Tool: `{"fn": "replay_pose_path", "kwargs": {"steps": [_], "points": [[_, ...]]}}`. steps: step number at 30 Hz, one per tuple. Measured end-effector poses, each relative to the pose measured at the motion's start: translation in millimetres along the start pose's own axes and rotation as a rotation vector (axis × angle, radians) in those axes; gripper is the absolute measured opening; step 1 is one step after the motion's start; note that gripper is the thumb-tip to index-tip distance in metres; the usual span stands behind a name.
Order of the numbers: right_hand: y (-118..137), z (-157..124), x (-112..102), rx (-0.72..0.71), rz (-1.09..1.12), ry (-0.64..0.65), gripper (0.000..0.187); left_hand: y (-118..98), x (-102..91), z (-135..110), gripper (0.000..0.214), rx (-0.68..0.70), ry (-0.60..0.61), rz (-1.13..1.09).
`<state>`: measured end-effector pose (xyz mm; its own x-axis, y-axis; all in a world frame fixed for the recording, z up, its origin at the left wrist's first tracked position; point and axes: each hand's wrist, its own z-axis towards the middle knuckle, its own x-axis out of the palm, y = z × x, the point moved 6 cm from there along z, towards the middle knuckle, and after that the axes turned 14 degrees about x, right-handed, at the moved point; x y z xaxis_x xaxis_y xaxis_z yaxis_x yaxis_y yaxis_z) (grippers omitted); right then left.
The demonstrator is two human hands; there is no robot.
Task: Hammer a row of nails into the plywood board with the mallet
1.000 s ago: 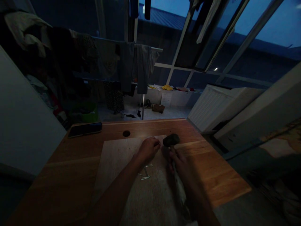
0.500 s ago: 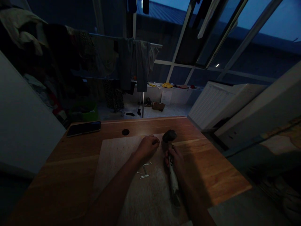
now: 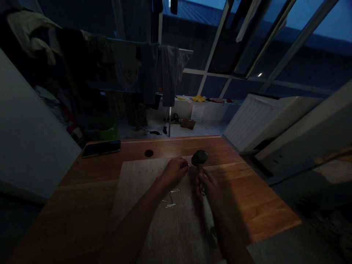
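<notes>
The hammer (image 3: 207, 212) points from near to far, its handle near and its dark head far. Loose nails (image 3: 171, 198) lie left of it on a pale board (image 3: 170, 234). The right hand (image 3: 209, 185) wraps round the handle, close to the head. Apart from it, the left hand (image 3: 174, 170) pinches a tiny shiny thing (image 3: 188, 165), too small to name, just left of the head. Farther left, a phone (image 3: 101, 147) lies on the worktop (image 3: 264, 198).

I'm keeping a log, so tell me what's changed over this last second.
The right hand swung its hammer handle-end left, then partly back; the head sits slightly higher. Nothing was taken or let go. Unchanged: left hand pinching something small over the board, loose nails, phone.
</notes>
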<state>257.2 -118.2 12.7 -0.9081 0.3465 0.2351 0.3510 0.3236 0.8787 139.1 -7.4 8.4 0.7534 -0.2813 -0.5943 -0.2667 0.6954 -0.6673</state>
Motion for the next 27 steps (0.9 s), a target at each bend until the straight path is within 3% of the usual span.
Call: {"fn": "replay_pose_path", "kwargs": {"steps": [15, 27], "points": [[-6.4, -5.8, 3.8, 0.012, 0.046, 0.103, 0.048, 2.5, 2.0, 0.5, 0.016, 0.002, 0.014, -0.003], [-10.9, -5.6, 3.3, 0.031, 0.007, 0.054, 0.054, -1.8, 0.7, 0.7, 0.02, 0.009, 0.03, 0.007]]}}
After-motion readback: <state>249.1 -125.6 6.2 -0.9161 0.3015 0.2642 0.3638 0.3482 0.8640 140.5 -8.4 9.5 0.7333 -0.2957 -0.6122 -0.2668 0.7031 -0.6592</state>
